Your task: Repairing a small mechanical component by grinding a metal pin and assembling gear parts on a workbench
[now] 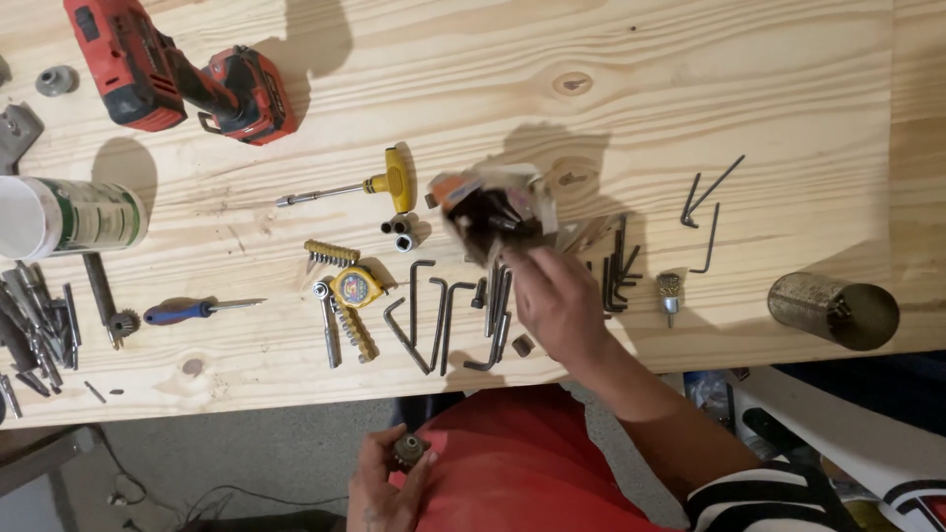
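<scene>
Right hand lifts a small pack of hex keys over the bench; left hand holds a round metal part low in frame.

The right hand [557, 300] has its fingers closed on a blurred holder of hex keys [493, 212], raised just above centre frame, probably to keep it clear of the loose hex keys [439, 315] laid in a row beneath. The left hand [384, 483], bottom centre, pinches a dark knurled fitting [410, 450] off the bench [690, 79]. A yellow T-handle driver [379, 184] lies just left of the holder; a red drill [177, 79] sits upper left, a metal can [833, 310] far right.
</scene>
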